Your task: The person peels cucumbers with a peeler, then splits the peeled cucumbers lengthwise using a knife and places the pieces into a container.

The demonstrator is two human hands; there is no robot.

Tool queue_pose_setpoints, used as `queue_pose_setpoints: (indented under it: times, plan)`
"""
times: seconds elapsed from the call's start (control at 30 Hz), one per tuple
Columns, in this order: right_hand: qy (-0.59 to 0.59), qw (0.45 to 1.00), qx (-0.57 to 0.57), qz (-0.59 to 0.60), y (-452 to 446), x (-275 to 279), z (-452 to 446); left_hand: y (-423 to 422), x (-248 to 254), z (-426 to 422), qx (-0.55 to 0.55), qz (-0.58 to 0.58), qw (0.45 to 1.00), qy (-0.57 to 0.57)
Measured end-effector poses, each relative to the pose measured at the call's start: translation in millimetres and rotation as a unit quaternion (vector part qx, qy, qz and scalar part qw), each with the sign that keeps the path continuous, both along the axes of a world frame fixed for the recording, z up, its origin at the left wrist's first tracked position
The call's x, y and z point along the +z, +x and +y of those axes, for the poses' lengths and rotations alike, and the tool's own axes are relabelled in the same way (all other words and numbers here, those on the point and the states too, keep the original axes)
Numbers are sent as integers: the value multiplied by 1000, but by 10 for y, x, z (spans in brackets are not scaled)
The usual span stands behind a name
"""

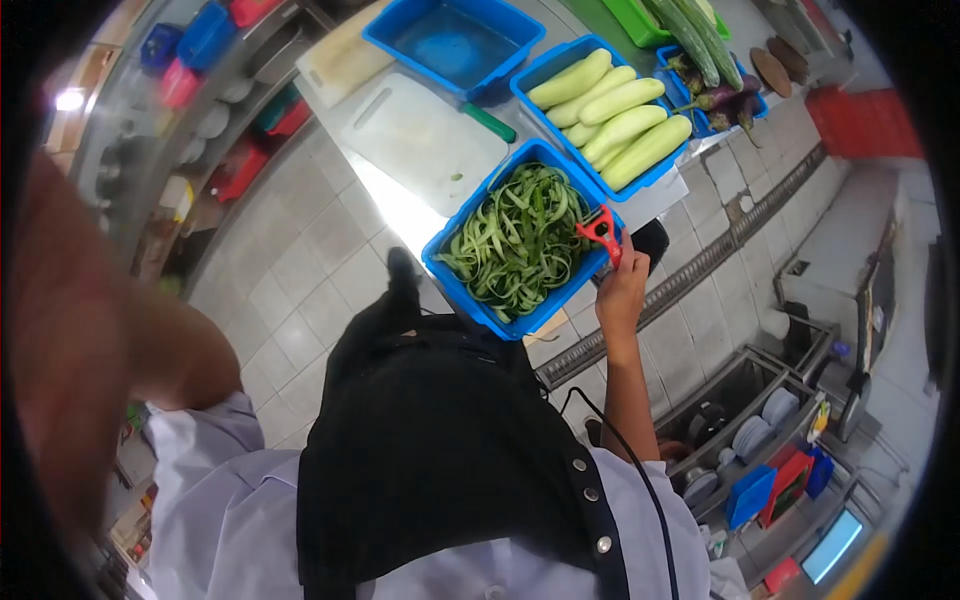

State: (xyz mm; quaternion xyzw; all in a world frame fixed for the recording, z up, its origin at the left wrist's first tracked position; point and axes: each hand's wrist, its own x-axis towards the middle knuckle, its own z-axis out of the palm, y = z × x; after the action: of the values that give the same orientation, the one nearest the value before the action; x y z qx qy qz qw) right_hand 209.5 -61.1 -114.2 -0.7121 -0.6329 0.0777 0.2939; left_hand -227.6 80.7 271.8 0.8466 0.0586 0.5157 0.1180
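My right hand (624,282) is closed around the handle of a red peeler (600,234), at the right edge of a blue tub. Long green peelings (520,240) fill this blue tub (476,311), which sits at the near end of the worktop. My left arm (170,345) is raised close to the camera and blurred; its hand is out of view. Just beyond the tub, another blue tub (626,192) holds several pale, peeled long vegetables (622,98).
A white cutting board (425,140) lies left of the tubs, with a green-handled knife (488,122) at its edge. Behind stands a blue tub (455,45). Eggplants (728,96) and long green vegetables (690,38) are at far right. Shelves (215,120) line the left.
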Motion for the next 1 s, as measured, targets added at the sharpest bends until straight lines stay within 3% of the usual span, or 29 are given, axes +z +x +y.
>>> queue_pose_setpoints:
  times: [0.07, 0.13, 0.33, 0.4, 0.43, 0.5, 0.53, 0.6, 0.67, 0.73, 0.8, 0.83, 0.9, 0.97, 1.0]
  plan:
    - [-8, 999, -27, -15, -172, 86, 21, -77, -15, 70, -38, -34, 999, 16]
    - [-27, 992, -112, 47, -382, 161, 2, -298, -72, 191, -62, -61, 996, 23]
    - [85, 973, -204, -60, -1208, 340, 46, -1378, -395, 740, -104, -134, 984, 47]
    - [190, 952, -185, 153, -1412, 285, 107, -1711, -420, 761, -101, -164, 980, 55]
    - [175, 950, -193, 171, -1684, 344, 51, -1821, -331, 822, -98, -166, 980, 44]
    - [36, 866, -368, 338, -1928, 600, -180, -1952, -194, 901, -95, -172, 980, 30]
    - [52, 866, -371, 332, -1923, 597, -151, -1975, -171, 919, -101, -180, 978, 38]
    - [108, 921, -344, 146, -1868, 430, -311, -1949, -177, 923, -112, -194, 974, 42]
    - [117, 941, -316, 31, -1912, 447, -355, -1908, -202, 937, -121, -220, 967, 37]
    - [120, 935, -321, 96, -2207, 753, -514, -1775, -154, 1005, -143, -214, 966, 19]
    - [97, 882, -292, 357, -2069, 791, -313, -1724, -74, 951, -153, -220, 962, 44]
    - [147, 854, -266, 423, -2065, 684, -314, -1754, -23, 912, -155, -220, 962, 49]
    - [130, 856, -263, 425, -2129, 598, -338, -1666, 57, 858, -156, -220, 961, 53]
    - [57, 908, -273, 313, -1993, 628, -376, -1552, 42, 815, -154, -231, 959, 55]
    - [56, 908, -282, 305, -1972, 607, -411, -1494, 39, 804, -154, -235, 958, 52]
